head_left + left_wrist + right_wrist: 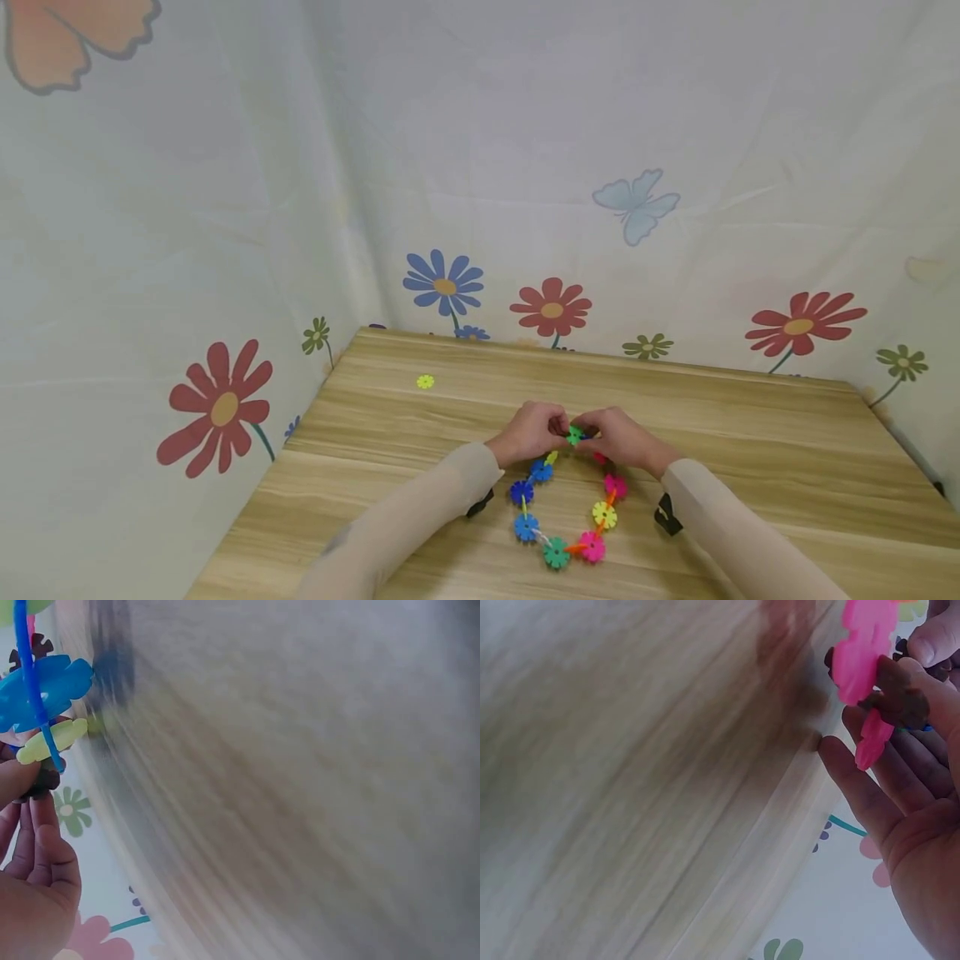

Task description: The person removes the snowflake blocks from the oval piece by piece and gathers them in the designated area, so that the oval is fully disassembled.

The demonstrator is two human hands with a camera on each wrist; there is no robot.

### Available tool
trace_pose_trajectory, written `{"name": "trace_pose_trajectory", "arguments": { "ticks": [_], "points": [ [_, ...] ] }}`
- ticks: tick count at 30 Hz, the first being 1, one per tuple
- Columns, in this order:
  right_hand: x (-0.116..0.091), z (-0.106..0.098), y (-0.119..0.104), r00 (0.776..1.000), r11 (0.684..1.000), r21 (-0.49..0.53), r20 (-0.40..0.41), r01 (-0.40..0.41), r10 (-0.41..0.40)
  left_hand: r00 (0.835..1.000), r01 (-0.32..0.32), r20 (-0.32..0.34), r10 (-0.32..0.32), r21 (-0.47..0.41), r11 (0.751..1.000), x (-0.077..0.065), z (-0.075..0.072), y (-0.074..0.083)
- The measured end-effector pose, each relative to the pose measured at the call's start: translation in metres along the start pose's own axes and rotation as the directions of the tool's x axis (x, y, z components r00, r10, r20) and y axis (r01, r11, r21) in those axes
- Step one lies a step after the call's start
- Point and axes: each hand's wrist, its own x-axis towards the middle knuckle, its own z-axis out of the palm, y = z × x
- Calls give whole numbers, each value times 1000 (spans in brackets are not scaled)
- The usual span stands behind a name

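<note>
A chain of flower-shaped plastic snap discs curves round on the table, with blue discs (527,527), a teal one (557,552) and pink ones (592,547). At its far end my two hands meet over a green disc (575,435). My left hand (534,433) pinches it between thumb and fingers; beside those fingertips hang a pale yellow disc (52,741) and a blue disc (64,686). With thumb and index finger my right hand (624,439) grips the chain's other end beside the green disc, its lower fingers (855,784) spread below a pink disc (855,660).
A loose yellow disc (425,382) lies toward the back left of the wooden table (360,425). A white cloth (487,150) printed with flowers and butterflies hangs behind and along the left side. Dark straps (667,515) show below both sleeves.
</note>
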Motion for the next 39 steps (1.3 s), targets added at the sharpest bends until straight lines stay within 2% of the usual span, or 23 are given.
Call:
{"name": "trace_pose_trajectory", "arguments": {
  "ticks": [7, 13, 16, 25, 34, 39],
  "points": [
    [0, 0, 1, 1000, 1000, -13, 14, -13, 13, 1000, 24, -13, -24, 32, 999, 0, -2, 5],
    [-3, 1, 1, 1000, 1000, -17, 23, -18, 19, 999, -19, -41, 24, 130, 991, 0, -3, 8],
    [-3, 1, 1, 999, 1000, -16, 28, -20, 21, 998, -29, -46, 36, 152, 988, 0, -3, 8],
    [-1, 4, 2, 1000, 999, -34, 21, -22, 23, 997, -37, -57, 45, 139, 990, -1, -4, 4],
    [-2, 2, 2, 999, 998, -41, 6, -49, 49, 999, -2, -34, 5, 99, 995, -2, -6, 5],
    [-3, 1, 2, 997, 996, -38, 0, -79, 79, 1000, 4, -24, -4, 11, 1000, -3, -12, 0]
  ]
}}
